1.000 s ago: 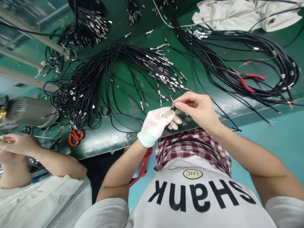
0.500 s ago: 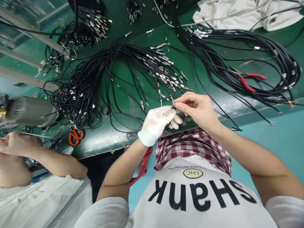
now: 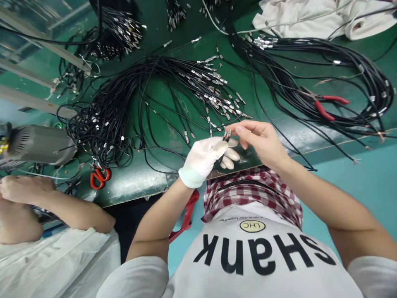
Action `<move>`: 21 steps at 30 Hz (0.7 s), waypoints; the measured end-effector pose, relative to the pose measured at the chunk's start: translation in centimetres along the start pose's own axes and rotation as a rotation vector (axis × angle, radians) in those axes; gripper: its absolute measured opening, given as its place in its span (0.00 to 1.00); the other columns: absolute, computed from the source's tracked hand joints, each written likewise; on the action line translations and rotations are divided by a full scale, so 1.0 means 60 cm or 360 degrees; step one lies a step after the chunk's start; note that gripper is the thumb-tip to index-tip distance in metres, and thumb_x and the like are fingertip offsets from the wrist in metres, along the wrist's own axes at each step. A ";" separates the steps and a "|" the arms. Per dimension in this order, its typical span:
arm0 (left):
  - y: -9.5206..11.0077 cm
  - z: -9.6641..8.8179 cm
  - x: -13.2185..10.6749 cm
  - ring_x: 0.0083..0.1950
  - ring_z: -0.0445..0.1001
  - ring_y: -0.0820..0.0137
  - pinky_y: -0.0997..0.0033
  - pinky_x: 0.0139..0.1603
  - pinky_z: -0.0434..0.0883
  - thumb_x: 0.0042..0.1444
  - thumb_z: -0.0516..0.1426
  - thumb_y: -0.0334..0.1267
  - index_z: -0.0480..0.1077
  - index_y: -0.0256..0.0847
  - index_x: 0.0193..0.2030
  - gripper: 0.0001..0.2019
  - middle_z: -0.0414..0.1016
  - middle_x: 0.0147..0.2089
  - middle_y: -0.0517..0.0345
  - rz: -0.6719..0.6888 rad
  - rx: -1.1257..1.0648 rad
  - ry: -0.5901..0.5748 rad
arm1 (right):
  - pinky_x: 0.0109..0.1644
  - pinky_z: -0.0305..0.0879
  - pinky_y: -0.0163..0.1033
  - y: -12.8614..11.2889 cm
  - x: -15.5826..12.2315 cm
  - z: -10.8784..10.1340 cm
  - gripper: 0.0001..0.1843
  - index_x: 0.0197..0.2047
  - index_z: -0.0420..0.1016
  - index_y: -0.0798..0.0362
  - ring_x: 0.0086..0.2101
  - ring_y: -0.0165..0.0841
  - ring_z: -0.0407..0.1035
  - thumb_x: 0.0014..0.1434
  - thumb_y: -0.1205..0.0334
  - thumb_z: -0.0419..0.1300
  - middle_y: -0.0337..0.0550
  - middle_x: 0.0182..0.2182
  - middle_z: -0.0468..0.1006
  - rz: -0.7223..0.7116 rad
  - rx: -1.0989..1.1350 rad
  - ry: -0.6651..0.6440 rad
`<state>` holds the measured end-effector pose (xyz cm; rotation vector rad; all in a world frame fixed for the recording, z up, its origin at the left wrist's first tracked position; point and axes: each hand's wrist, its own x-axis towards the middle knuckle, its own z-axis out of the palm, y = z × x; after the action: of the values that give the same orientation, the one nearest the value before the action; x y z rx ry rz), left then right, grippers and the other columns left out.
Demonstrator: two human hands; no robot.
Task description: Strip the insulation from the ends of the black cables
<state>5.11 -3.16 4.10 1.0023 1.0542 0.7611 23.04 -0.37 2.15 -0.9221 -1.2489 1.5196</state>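
Observation:
My left hand [image 3: 207, 156] wears a white glove and pinches the end of a black cable [image 3: 223, 142] just above the green bench's front edge [image 3: 136, 184]. Coloured wire ends [image 3: 227, 133] stick out of that cable. My bare right hand [image 3: 262, 140] is closed, its fingertips at those wire ends. Behind my hands lies a fanned bundle of black cables with metal terminals [image 3: 214, 89].
Red-handled pliers [image 3: 325, 103] rest on a cable coil at the right. Red scissors [image 3: 99, 178] lie at the left near a grey motor-like unit [image 3: 37, 145]. White cloth [image 3: 310, 16] sits at the back right. Another person's arm [image 3: 58, 207] is at the left.
My right fingertips have drawn back a little from the cable end, so the coloured wire ends show more. The other person's hand at the left has dropped lower.

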 end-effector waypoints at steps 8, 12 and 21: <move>-0.001 0.002 -0.002 0.24 0.76 0.71 0.73 0.26 0.75 0.62 0.59 0.50 0.73 0.32 0.42 0.18 0.81 0.34 0.49 0.0057 0.0082 0.0012 | 0.38 0.71 0.36 0.012 0.003 0.006 0.10 0.36 0.83 0.51 0.33 0.29 0.73 0.52 0.56 0.72 0.41 0.36 0.83 0.0111 0.0180 -0.0002; 0.000 0.006 -0.004 0.25 0.77 0.71 0.74 0.26 0.74 0.62 0.59 0.50 0.71 0.33 0.37 0.18 0.81 0.35 0.48 0.0044 0.0113 0.0063 | 0.46 0.73 0.42 0.018 0.003 0.005 0.09 0.36 0.84 0.50 0.39 0.33 0.75 0.51 0.58 0.73 0.43 0.38 0.82 0.0026 0.0117 0.0025; -0.008 0.020 0.000 0.28 0.80 0.68 0.72 0.28 0.78 0.63 0.56 0.47 0.72 0.34 0.43 0.15 0.82 0.34 0.51 0.0114 0.0178 0.0276 | 0.46 0.71 0.43 0.027 -0.007 0.018 0.07 0.39 0.85 0.45 0.40 0.34 0.73 0.56 0.58 0.70 0.43 0.38 0.79 -0.0199 -0.0081 0.0200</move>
<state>6.23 -3.71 3.82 1.0886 1.2265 0.8667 21.84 -1.17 0.78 -0.9402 -1.2357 1.3174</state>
